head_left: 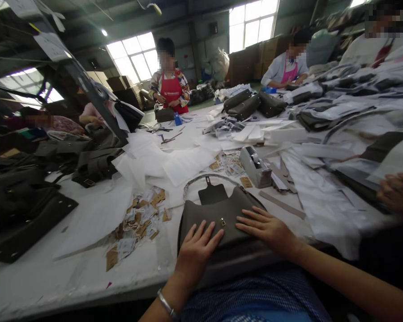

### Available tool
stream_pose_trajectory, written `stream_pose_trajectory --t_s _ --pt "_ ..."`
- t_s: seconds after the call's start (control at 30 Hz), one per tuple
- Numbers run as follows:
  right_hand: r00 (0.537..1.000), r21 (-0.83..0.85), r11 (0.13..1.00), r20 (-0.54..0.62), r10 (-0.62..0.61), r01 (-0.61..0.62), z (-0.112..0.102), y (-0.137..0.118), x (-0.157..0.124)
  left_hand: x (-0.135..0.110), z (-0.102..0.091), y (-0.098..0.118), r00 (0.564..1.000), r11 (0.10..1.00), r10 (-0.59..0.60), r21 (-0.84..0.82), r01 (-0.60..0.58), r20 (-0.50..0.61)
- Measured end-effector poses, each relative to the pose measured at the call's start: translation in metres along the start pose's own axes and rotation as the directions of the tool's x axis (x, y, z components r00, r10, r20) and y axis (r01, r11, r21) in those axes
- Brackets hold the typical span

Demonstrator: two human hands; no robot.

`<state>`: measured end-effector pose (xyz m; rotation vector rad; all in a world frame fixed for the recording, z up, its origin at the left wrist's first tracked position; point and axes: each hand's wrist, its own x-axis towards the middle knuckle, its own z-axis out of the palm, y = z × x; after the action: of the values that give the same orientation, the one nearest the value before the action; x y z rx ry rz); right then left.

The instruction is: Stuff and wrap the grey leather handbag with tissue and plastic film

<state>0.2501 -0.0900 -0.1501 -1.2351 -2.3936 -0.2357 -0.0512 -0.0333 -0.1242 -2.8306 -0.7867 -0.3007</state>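
while the dark handbag (206, 213) is lying at the near edge of the worktop (70, 275), directly before the person, both hands are resting on its front, apart from each other with fingers extended. the left hand (196, 246) is lying on the handbag's left half, and the right hand (270, 229) on its right half; a metal clasp (222, 222) is showing between them. the flap (213, 193) is extending past the handbag's far edge. brown and white tags (141, 223) are lying in a heap left of the handbag, white sheets (184, 165) are spreading beyond it, and a tape dispenser (260, 172) is standing beyond it to the right. dark bags (23, 214) are lying well to its left. a person in a red apron (171, 89) is standing far beyond the handbag.
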Motion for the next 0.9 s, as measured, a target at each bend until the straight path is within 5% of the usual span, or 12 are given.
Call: stream_pose_trajectory --t_s 0.17,0.37,0.5,0.73,0.9 --pt "0.996 -0.010 1.000 -0.086 0.007 -0.008 0.023 -0.007 -0.012 -0.014 0.020 0.004 0.999 1.000 -0.025 0.004 0.025 -0.036" --pt "1.000 0.060 0.998 -0.030 -0.005 0.006 0.004 -0.013 -0.022 -0.023 0.002 0.013 0.997 0.998 0.054 -0.047 -0.052 0.053" --pt "0.997 0.088 0.996 0.069 -0.017 0.011 -0.004 -0.014 -0.031 -0.023 -0.007 0.027 0.990 0.995 0.001 -0.100 0.013 0.140" --pt "0.994 0.111 0.993 0.108 0.025 -0.037 0.010 -0.009 -0.024 -0.006 0.011 0.037 0.985 0.971 -0.142 -0.178 0.158 0.099" --pt "0.990 0.143 0.986 0.122 0.068 -0.085 -0.003 -0.008 -0.005 -0.005 0.022 0.044 0.984 0.972 -0.160 -0.159 0.170 0.076"
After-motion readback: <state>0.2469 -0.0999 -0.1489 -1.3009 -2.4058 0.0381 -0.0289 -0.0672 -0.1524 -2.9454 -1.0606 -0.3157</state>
